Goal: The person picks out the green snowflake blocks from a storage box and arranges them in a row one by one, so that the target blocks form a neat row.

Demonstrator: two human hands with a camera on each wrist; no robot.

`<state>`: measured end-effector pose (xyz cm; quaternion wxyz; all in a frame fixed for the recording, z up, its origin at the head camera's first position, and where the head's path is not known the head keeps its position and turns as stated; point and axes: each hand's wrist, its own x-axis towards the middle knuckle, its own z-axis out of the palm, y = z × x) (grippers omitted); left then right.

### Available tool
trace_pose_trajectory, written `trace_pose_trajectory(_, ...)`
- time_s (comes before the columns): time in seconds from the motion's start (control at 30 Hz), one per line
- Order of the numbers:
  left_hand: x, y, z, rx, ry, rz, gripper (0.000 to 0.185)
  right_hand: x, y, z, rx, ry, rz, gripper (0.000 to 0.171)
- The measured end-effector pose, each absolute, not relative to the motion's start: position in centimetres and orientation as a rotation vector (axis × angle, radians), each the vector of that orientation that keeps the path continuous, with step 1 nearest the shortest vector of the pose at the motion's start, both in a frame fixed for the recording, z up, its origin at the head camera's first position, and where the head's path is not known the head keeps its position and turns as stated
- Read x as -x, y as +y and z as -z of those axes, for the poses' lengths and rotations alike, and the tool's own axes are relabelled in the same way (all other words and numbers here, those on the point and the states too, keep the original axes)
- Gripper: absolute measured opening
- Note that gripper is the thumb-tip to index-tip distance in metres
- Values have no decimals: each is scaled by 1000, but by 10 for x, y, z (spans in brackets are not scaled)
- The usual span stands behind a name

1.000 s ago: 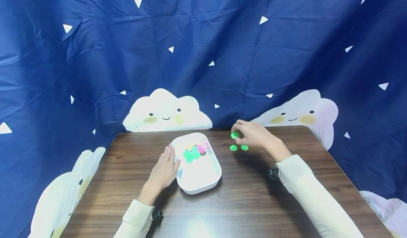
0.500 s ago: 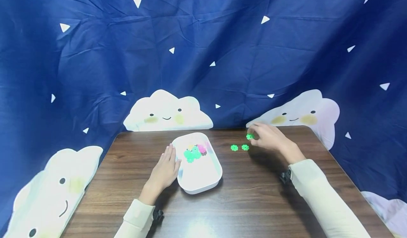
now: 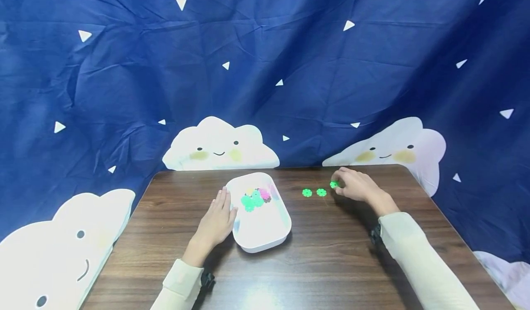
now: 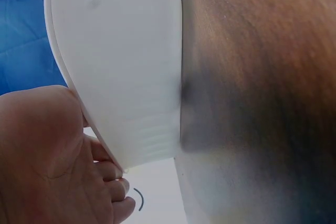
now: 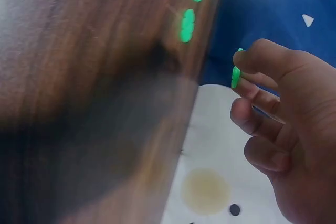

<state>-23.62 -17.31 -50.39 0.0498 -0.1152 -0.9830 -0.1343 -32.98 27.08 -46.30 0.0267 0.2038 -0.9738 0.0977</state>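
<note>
A: At the table's nine o'clock we have creased blue fabric (image 3: 33, 84) printed with white clouds, then the left hand (image 3: 214, 221).

B: We see its fingers straight and side by side, touching the nine o'clock side of a smooth white tray (image 3: 262, 231) with rounded corners.

A: Inside, toward the tray's twelve o'clock, we find a heap of small notched pieces: green ones (image 3: 249, 203) and a pink piece (image 3: 265, 194).

B: At the tray's two o'clock, on the wood-grained tabletop (image 3: 327, 264), we count two thin green flower-shaped discs (image 3: 307, 193), flat and just beside each other.

A: What of the right hand (image 3: 358, 186)?

B: Its thumb and fingertips pinch a scalloped green disc (image 5: 236, 75), at two o'clock from the nearer flat one. We can't tell whether it touches the wood.

A: Beyond, between four and five o'clock from that hand, we reach a cream sleeve (image 3: 422, 255).
</note>
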Motion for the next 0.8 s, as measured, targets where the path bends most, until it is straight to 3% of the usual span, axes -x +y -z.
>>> trace_pose_trajectory(0.43, 236, -173, 504, 357, -2992, 416, 64, 335, 277, 499, -582, -3055, -370, 27)
trace_pose_trajectory(0.8, 237, -174, 503, 361, -2986, 403, 65, 337, 277, 506, -565, -3059, -367, 29)
